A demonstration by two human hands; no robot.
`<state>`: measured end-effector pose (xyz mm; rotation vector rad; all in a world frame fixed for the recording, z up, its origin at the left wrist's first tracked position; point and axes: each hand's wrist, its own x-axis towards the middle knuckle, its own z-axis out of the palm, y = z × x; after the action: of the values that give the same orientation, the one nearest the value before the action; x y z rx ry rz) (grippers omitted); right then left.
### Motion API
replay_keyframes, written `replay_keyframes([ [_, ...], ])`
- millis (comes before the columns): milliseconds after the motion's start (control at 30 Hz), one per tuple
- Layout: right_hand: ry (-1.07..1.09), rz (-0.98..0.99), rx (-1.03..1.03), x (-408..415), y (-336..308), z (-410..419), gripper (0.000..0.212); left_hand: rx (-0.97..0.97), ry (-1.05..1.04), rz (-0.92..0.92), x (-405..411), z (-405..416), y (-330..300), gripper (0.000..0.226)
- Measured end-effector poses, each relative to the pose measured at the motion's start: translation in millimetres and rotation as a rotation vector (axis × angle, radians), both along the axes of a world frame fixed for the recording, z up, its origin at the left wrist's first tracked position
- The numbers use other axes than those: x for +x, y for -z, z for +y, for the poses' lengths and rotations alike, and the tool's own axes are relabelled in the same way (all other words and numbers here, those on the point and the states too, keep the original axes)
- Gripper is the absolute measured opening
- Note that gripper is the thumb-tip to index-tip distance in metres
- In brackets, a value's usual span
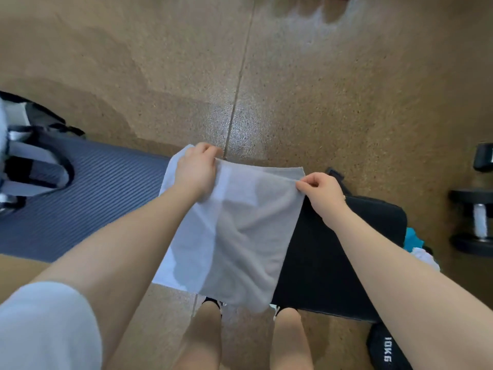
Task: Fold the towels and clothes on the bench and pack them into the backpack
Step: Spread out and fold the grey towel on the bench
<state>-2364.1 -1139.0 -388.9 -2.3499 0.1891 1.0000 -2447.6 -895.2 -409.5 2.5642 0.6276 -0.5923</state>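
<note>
Towel, white and thin, hangs in the air over the near end of the black table, pinched at its two top corners: left hand on one, right hand on the other, each grip closed on the hem. It looks light and limp, sagging between the corners, so hems are the best hold. More clothes lie at the table's far side; the backpack sits on a ribbed mat
</note>
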Motion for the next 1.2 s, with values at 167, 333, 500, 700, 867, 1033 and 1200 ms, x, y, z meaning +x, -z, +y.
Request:
replay_keyframes([
  [167, -0.110, -0.075, -0.006, 3, -7, -8, 0.009, 0.114, 0.274, 0.287, 21, 24, 8, 0.039],
  [333, -0.143, -0.131, -0.046, -3, -25, 5, 0.010, 0.151, 0.390, 0.046, 28, 47, -11, 0.030],
  [500, 0.164, 0.198, 0.309, 9, -67, 14, 0.024, -0.025, 0.402, -0.275, 6, 84, -45, 0.043],
  [700, 0.039, -0.056, 0.022, 37, -24, 42, 0.013, 0.039, 0.307, -0.236, 18, 90, -23, 0.038],
  [867, 0.061, -0.025, -0.048, 35, 28, 44, 0.022, -0.010, 0.125, -0.157, 25, 73, 12, 0.025],
  [1033, 0.001, -0.074, -0.133, 28, 42, 46, 0.021, 0.028, -0.034, -0.045, 18, 69, 27, 0.029],
  [1200, -0.076, -0.423, -0.224, -23, 1, 34, 0.022, -0.015, -0.207, -0.176, -23, 53, 6, 0.046],
])
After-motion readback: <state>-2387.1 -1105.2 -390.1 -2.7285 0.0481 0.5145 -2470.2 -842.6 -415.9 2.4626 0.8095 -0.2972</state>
